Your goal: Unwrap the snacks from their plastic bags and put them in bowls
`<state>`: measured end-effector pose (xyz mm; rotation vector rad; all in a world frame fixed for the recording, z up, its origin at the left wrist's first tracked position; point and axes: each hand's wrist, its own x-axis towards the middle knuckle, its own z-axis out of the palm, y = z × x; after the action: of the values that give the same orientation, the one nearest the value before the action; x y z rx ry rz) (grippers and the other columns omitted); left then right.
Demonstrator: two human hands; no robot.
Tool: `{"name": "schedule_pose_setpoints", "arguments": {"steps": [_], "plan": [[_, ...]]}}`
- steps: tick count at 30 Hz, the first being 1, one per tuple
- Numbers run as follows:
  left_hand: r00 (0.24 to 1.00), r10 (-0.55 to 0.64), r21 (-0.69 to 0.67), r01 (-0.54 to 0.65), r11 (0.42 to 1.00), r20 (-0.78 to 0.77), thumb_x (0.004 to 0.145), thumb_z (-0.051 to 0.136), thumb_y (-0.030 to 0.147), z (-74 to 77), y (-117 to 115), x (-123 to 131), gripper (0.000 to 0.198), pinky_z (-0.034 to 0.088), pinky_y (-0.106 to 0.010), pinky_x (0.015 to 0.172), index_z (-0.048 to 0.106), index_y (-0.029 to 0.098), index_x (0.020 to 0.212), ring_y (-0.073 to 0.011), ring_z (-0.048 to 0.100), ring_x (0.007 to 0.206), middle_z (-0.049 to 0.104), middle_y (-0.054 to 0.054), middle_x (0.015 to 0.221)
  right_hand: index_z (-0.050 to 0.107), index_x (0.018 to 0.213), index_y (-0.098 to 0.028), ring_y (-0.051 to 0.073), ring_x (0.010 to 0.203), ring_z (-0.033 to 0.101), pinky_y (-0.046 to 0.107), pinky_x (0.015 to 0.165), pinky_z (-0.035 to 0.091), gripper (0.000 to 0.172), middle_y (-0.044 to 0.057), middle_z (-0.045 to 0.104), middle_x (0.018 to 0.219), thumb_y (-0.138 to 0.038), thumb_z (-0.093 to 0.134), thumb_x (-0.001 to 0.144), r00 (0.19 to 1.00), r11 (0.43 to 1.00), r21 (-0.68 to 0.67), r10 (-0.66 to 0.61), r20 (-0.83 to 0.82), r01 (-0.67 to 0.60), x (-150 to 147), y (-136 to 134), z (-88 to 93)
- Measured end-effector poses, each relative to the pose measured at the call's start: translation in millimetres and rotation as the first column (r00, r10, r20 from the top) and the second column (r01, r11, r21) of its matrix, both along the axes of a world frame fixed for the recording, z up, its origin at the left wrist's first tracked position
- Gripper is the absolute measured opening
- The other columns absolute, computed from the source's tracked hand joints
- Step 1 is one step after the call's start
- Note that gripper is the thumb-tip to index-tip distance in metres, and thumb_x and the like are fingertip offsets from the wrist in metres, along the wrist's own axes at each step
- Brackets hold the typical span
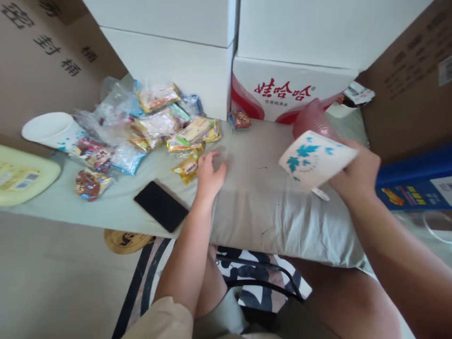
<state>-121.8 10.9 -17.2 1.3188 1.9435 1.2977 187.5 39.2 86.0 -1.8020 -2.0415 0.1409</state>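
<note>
Wrapped snacks (157,125) lie heaped on a pale green cloth (106,207) near a paper cup (58,132) on its side, a yellow-green container (24,176) and a dark-screened phone (161,205), while a small red-and-blue packet (240,119) rests on grey padded fabric (257,197)

The held cup (314,157) — slightly blurred — hides part of the right hand (358,172).

Single head-worn camera looking forward and down, viewing from above bare legs (346,292), facing the surface (243,202) and white boxes (165,66) behind it, hands (211,175) appearing close at mid-height, floor (52,273) filling lower left corner.
</note>
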Motion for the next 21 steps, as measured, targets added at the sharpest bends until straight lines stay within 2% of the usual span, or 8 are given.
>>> {"name": "schedule_pose_setpoints", "arguments": {"steps": [3,5,9,11,14,16,19,21], "plan": [[0.998,-0.044,-0.017,0.045,0.999,0.048,0.081,0.07,0.022,0.5,0.1,14.2,0.023,0.056,-0.04,0.085,0.069,0.021,0.105,-0.0257,0.068,0.101,0.065,-0.01,0.109,0.071,0.109,-0.009,0.037,0.095,0.069,0.043,0.075,0.046,0.031,0.022,0.072,0.102,-0.031,0.052,0.097,0.964,0.98,-0.076,-0.163,0.212,0.183,-9.7,7.2,-4.5],[0.986,-0.132,0.036,0.129,0.991,0.099,0.087,0.068,0.031,2.3,-0.4,26.9,0.023,0.057,-0.038,0.085,0.067,0.022,0.108,-0.0256,0.067,0.107,0.065,-0.011,0.115,0.07,0.113,-0.011,0.035,0.092,0.069,0.04,0.072,0.043,0.035,0.022,0.072,0.107,-0.033,0.046,0.099,0.931,0.963,-0.138,-0.178,0.32,0.232,-24.2,14.9,-4.0],[0.878,-0.47,0.182,0.448,0.875,0.096,0.084,0.074,0.046,4.9,-2.6,53.4,0.054,0.056,-0.039,0.095,0.057,0.028,0.132,-0.03,0.053,0.137,0.053,-0.013,0.148,0.069,0.115,-0.015,0.032,0.093,0.068,0.038,0.071,0.043,0.037,0.02,0.072,0.11,-0.034,0.042,0.101,0.936,0.955,-0.228,-0.103,0.337,0.188,-53.6,20.3,-10.9],[0.846,-0.53,0.162,0.516,0.841,0.057,0.08,0.079,0.042,3.7,-4.3,62.6,0.067,0.057,-0.04,0.095,0.052,0.029,0.139,-0.031,0.053,0.136,0.048,-0.014,0.153,0.069,0.113,-0.017,0.033,0.095,0.067,0.038,0.072,0.044,0.038,0.019,0.072,0.11,-0.04,0.043,0.101,0.953,0.96,-0.251,-0.043,0.298,0.122,-61.8,15.4,-20.2],[0.921,-0.381,0.054,0.378,0.924,0.074,0.081,0.076,0.027,2.2,-8.3,68.2,0.059,0.058,-0.041,0.091,0.056,0.027,0.136,-0.0236,0.068,0.103,0.058,-0.014,0.138,0.067,0.117,-0.015,0.036,0.099,0.065,0.041,0.075,0.046,0.042,0.019,0.07,0.113,-0.048,0.051,0.096,0.969,0.981,-0.19,0.008,0.249,0.04,-62.0,3.2,-36.2],[0.941,-0.253,-0.039,0.268,0.963,0.226,0.083,0.071,0.022,4.5,-11.6,68.7,0.046,0.059,-0.039,0.083,0.062,0.024,0.128,-0.0161,0.068,0.079,0.064,-0.011,0.123,0.064,0.125,-0.014,0.037,0.105,0.064,0.045,0.081,0.047,0.048,0.021,0.069,0.118,-0.049,0.057,0.093,0.974,0.997,-0.072,0.047,0.22,-0.032,-56.2,-6.4,-44.8],[0.785,-0.134,-0.097,0.24,0.966,0.604,0.088,0.066,0.025,14.5,-16.5,67.3,0.032,0.059,-0.033,0.072,0.061,0.023,0.119,-0.0135,0.07,0.072,0.066,-0.008,0.114,0.061,0.13,-0.017,0.037,0.117,0.061,0.049,0.092,0.047,0.049,0.02,0.066,0.126,-0.048,0.058,0.092,0.972,0.968,0.149,0.178,0.15,-0.201,-45.3,-24.6,-53.1],[0.699,-0.089,-0.067,0.192,0.979,0.71,0.091,0.063,0.026,22.5,-19.1,61.5,0.029,0.06,-0.034,0.076,0.058,0.023,0.119,-0.0163,0.073,0.084,0.065,-0.009,0.12,0.063,0.123,-0.019,0.035,0.117,0.062,0.048,0.095,0.046,0.04,0.018,0.068,0.123,-0.045,0.056,0.093,0.963,0.927,0.263,0.248,0.104,-0.267,-38.0,-40.1,-58.1]]}}
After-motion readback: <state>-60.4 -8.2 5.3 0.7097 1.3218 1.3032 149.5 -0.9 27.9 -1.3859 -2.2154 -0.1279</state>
